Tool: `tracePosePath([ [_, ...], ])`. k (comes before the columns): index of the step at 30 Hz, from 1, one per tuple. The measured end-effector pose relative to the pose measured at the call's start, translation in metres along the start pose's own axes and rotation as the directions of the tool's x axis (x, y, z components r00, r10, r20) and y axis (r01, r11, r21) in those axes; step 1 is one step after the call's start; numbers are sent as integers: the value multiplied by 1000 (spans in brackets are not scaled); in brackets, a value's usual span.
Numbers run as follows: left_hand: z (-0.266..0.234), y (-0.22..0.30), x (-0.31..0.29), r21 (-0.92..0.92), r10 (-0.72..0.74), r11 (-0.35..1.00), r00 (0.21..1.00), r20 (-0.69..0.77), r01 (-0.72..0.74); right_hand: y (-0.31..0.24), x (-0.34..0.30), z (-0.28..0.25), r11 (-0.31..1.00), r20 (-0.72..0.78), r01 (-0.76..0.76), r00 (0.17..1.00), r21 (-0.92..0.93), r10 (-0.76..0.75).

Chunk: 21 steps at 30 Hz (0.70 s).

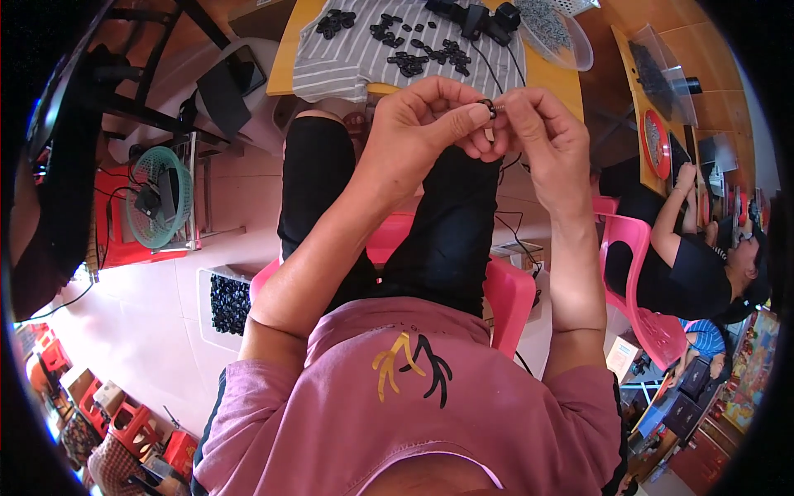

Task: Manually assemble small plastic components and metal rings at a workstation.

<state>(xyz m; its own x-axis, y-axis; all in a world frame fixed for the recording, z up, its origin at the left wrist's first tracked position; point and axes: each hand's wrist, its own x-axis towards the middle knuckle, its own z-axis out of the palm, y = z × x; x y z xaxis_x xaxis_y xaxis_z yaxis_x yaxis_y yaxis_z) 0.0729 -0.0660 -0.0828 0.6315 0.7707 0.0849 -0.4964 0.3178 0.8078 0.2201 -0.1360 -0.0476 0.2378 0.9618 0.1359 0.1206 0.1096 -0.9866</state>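
Above my lap, close to the table's front edge, my two hands meet around one small black part (pixel 490 108). My left hand (pixel 430 120) pinches it between thumb and forefinger. From the other side my right hand (pixel 542 124) is closed, thumb against forefinger, right beside the part; whatever those fingertips hold is too small to make out. Beyond my hands, loose black parts (pixel 447 56) lie in piles on a grey striped cloth (pixel 331 62). A black device with a cable (pixel 480 21) stands at the cloth's far edge.
A clear tub of small grey metal pieces (pixel 550 37) stands at the table's right. On the floor to my left is a white bin of black parts (pixel 227 304). A green basket (pixel 157 198) sits on a red stool. To the right a person (pixel 695 248) works near a pink chair (pixel 633 281).
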Motion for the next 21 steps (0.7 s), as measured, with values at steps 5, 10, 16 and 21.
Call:
tracePosePath([
  [5,0,4,-2,-91,-99,991,995,29,101,-7,2,-13,984,27,102,995,-148,-100],
  [10,0,5,-4,-50,-118,992,993,25,119,-11,8,-18,823,248,355,931,-444,-268],
  [16,1,4,-7,86,-107,991,994,22,104,-13,3,-16,860,212,182,973,-477,-88],
  [21,2,-2,-11,199,-89,976,996,-27,93,-2,-6,-10,950,146,-4,988,-313,52],
])
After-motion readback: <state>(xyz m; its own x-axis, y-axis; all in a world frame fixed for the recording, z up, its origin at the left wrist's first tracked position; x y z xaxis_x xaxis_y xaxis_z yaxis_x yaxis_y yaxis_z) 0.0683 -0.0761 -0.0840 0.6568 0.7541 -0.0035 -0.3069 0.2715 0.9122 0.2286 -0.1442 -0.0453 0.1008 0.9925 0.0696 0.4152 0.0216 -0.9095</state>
